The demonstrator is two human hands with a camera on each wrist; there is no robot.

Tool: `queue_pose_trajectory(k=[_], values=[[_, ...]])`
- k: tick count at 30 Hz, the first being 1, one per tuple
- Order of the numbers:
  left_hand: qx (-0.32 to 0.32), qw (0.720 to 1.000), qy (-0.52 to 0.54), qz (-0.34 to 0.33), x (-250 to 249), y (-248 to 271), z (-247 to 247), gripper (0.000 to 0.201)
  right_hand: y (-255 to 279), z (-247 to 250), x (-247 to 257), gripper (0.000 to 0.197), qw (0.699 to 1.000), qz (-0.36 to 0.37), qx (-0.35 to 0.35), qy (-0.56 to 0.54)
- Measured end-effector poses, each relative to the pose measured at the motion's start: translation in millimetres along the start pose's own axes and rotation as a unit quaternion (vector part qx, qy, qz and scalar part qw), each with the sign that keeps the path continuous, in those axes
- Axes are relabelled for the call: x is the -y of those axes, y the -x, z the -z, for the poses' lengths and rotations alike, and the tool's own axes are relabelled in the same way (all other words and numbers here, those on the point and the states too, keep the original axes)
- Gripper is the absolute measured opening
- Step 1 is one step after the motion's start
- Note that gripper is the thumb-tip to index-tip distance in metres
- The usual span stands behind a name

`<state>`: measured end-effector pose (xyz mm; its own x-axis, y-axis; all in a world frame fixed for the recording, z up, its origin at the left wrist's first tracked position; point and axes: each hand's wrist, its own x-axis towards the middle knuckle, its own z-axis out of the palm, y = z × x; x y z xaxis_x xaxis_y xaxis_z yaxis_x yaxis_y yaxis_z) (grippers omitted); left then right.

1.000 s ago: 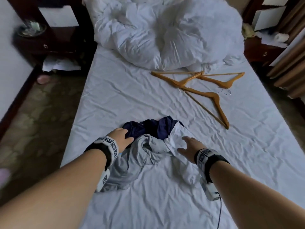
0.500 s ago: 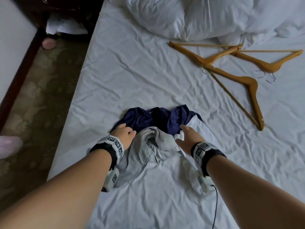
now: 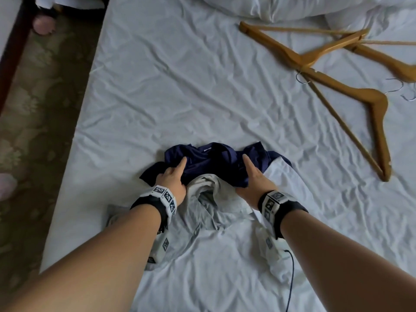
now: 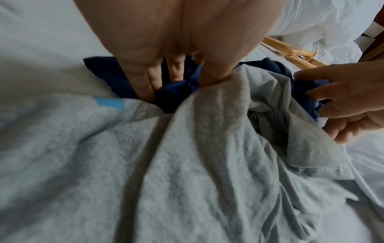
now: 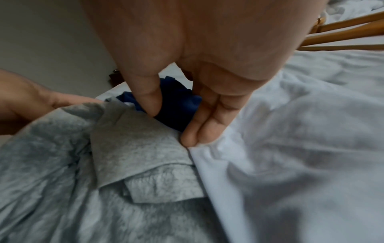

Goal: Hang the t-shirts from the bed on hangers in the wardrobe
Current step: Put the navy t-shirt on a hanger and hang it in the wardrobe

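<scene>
Soft, dim daylight with a cool cast; shadows are faint and diffuse, without glare. In the head view the wooden hangers [image 3: 342,70] show motion blur and edges bow outward. Both wrist views are soft, the grey t-shirt [image 4: 187,164] smeared near the lens.
</scene>
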<state>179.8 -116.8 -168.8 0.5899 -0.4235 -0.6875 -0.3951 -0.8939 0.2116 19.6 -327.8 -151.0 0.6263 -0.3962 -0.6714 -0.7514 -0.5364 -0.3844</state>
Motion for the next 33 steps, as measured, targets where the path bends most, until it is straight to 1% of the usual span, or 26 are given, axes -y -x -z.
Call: queue_pose_trajectory(k=[2,3,6,8,13,15,17,21,24,26,30,31,33], values=[[0.005,0.999,-0.034,0.006,2,-9,-4,0.075,-5,0,-1,0.101,1.000,-0.006,0.003,0.004],[0.003,0.999,-0.035,0.005,3,-12,-5,0.067,-7,1,0,0.099,1.000,-0.009,0.004,0.008],[-0.052,0.999,-0.008,0.001,5,-17,-1,0.034,-13,5,4,0.079,0.999,-0.021,0.009,0.025],[-0.082,0.996,0.037,-0.001,3,-15,9,0.021,-15,9,6,0.065,0.999,-0.027,0.003,0.027],[-0.130,0.982,0.134,-0.025,-7,-3,50,0.009,-5,23,7,0.028,0.999,-0.031,-0.037,0.010],[-0.141,0.976,0.162,-0.024,-13,10,73,0.007,6,35,11,0.018,0.998,-0.028,-0.059,0.002],[-0.148,0.972,0.179,-0.024,-20,18,92,0.007,14,46,13,0.016,0.996,-0.030,-0.080,-0.011],[-0.191,0.956,0.214,-0.061,-39,58,151,0.008,53,93,36,0.013,0.989,-0.040,-0.138,-0.025],[-0.223,0.939,0.242,-0.099,-63,97,203,0.009,93,132,58,0.004,0.985,-0.044,-0.168,-0.009],[-0.241,0.927,0.256,-0.129,-82,127,242,0.012,128,155,73,0.002,0.983,-0.041,-0.176,0.014],[-0.264,0.897,0.280,-0.217,-124,195,314,0.022,207,197,96,0.004,0.988,-0.030,-0.139,0.066],[-0.266,0.889,0.283,-0.240,-135,216,331,0.022,228,207,100,0.008,0.990,-0.031,-0.119,0.070],[-0.266,0.876,0.285,-0.283,-155,255,362,0.020,269,225,105,0.026,0.994,-0.039,-0.058,0.086]])
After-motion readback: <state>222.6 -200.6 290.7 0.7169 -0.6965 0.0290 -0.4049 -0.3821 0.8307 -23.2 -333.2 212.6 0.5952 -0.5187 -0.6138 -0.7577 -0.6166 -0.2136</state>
